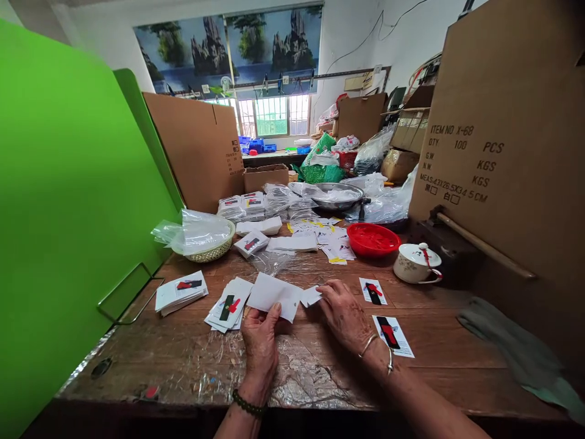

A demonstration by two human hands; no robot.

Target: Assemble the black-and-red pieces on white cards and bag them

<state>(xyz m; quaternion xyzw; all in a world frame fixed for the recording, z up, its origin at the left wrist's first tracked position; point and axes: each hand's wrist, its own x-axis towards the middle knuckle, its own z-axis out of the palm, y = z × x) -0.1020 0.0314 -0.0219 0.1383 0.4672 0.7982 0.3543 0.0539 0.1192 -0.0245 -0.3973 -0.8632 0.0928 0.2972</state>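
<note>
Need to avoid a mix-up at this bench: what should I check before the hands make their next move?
1. Left hand holding the large white card: ok.
2. Right hand gripping the small white piece firmly: cannot tell; the fingers partly hide it.
3. Card stack beside the left hand squared up: not ok; its cards lie fanned.
4. Farther loose card and nearer loose card, right of the right hand, lying apart: ok.
5. Mug covered: ok; its lid is on.
6. Red basin upright: ok.

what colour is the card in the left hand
The card in the left hand is white, shown in the head view.
</note>
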